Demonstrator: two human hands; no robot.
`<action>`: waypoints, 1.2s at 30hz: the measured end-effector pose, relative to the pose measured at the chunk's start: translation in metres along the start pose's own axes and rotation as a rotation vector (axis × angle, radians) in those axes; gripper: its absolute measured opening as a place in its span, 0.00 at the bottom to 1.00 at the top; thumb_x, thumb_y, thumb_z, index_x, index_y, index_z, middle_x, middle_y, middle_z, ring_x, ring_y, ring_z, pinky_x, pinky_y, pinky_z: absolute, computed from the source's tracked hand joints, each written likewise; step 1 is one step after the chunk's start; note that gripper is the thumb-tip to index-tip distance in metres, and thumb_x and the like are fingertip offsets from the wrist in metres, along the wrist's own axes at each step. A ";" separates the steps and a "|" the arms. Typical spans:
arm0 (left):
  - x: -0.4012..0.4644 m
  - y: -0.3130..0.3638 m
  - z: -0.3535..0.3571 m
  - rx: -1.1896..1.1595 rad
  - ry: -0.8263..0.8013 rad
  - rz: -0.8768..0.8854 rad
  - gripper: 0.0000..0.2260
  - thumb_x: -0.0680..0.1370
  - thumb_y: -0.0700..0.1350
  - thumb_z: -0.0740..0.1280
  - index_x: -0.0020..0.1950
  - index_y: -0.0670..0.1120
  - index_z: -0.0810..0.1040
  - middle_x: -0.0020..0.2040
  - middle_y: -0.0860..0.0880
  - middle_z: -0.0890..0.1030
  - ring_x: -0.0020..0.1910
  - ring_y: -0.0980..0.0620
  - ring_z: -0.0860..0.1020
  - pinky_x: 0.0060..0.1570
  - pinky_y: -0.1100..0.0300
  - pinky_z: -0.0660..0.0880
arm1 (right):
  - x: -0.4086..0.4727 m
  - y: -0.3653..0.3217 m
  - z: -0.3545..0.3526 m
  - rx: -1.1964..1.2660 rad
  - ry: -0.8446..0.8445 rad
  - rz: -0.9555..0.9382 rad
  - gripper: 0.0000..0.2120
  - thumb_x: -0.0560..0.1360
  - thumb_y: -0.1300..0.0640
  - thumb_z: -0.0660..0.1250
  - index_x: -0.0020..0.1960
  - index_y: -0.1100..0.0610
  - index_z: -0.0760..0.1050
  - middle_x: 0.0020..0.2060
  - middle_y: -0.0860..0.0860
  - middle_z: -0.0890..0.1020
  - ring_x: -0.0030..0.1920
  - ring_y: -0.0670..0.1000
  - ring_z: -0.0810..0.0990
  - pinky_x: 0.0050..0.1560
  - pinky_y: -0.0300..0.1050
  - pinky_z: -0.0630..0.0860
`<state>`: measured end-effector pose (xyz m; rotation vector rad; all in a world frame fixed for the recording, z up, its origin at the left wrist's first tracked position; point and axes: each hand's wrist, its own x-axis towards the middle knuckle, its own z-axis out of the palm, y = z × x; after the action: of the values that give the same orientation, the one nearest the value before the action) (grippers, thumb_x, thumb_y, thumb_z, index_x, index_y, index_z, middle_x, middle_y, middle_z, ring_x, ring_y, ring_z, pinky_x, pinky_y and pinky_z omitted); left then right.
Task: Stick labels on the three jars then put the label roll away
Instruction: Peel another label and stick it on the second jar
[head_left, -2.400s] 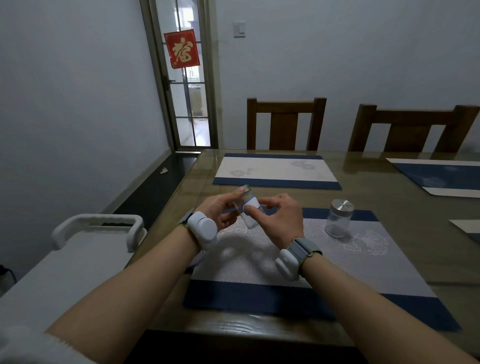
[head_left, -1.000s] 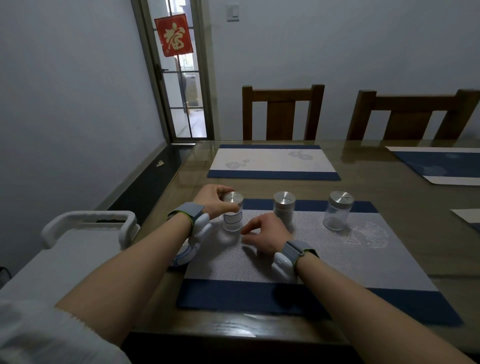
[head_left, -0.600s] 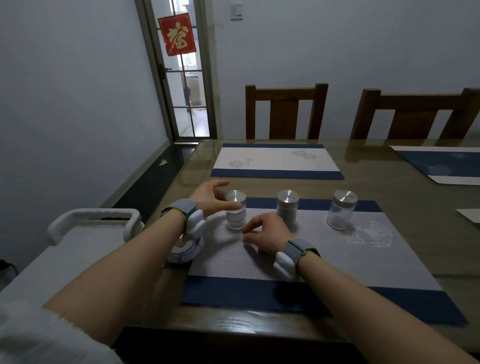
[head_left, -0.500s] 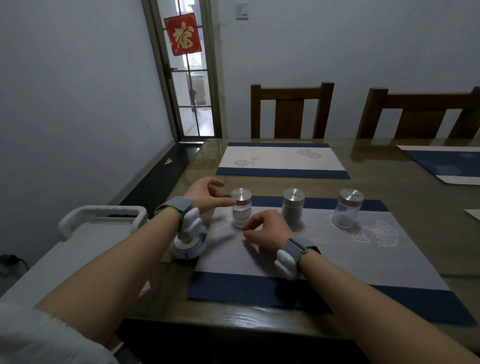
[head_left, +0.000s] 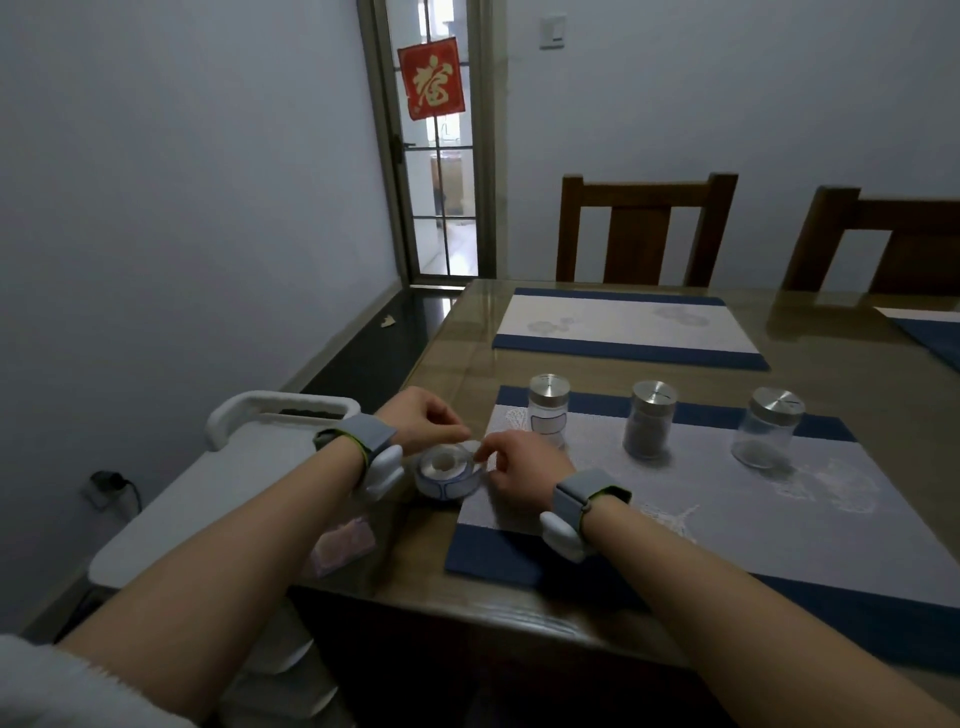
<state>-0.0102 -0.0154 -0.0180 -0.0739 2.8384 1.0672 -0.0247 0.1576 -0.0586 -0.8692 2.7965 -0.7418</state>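
At the worktop (head_left: 857, 332) edge, both hands (head_left: 426, 423) (head_left: 519, 462) pinch a label (head_left: 475, 446) off the label roll (head_left: 448, 473); it may tear or curl onto itself.

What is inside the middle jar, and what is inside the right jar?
The middle jar looks dark, seemingly filled most of the way; what it holds cannot be told. The right jar is clear and looks almost empty. Metal lids hide their tops.

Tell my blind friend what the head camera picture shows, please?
Two hands, left hand and right hand, peel a label off the label roll at a table's corner. Three jars stand in a row on a placemat; only the leftmost has a label.
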 end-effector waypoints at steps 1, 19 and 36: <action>-0.001 -0.001 0.001 0.008 -0.025 0.009 0.05 0.74 0.47 0.70 0.46 0.46 0.83 0.42 0.52 0.82 0.45 0.55 0.80 0.42 0.66 0.75 | -0.001 0.000 0.000 -0.011 0.001 -0.001 0.11 0.75 0.58 0.63 0.57 0.52 0.77 0.55 0.52 0.80 0.54 0.53 0.79 0.55 0.50 0.77; 0.007 0.019 0.013 -0.045 -0.096 0.065 0.08 0.74 0.49 0.70 0.46 0.46 0.84 0.41 0.49 0.82 0.41 0.55 0.78 0.42 0.63 0.76 | -0.012 0.007 -0.026 0.236 0.227 -0.028 0.09 0.75 0.60 0.65 0.54 0.55 0.70 0.47 0.53 0.81 0.42 0.49 0.77 0.47 0.45 0.75; -0.004 0.034 0.004 -0.454 -0.093 -0.317 0.09 0.73 0.47 0.68 0.36 0.43 0.75 0.23 0.51 0.72 0.27 0.54 0.67 0.31 0.63 0.66 | -0.018 0.002 -0.022 0.303 0.393 -0.081 0.15 0.70 0.47 0.72 0.54 0.52 0.80 0.41 0.46 0.81 0.37 0.41 0.75 0.42 0.40 0.75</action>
<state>-0.0086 0.0127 0.0020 -0.4773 2.3424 1.5545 -0.0161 0.1788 -0.0406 -0.8614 2.8589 -1.4463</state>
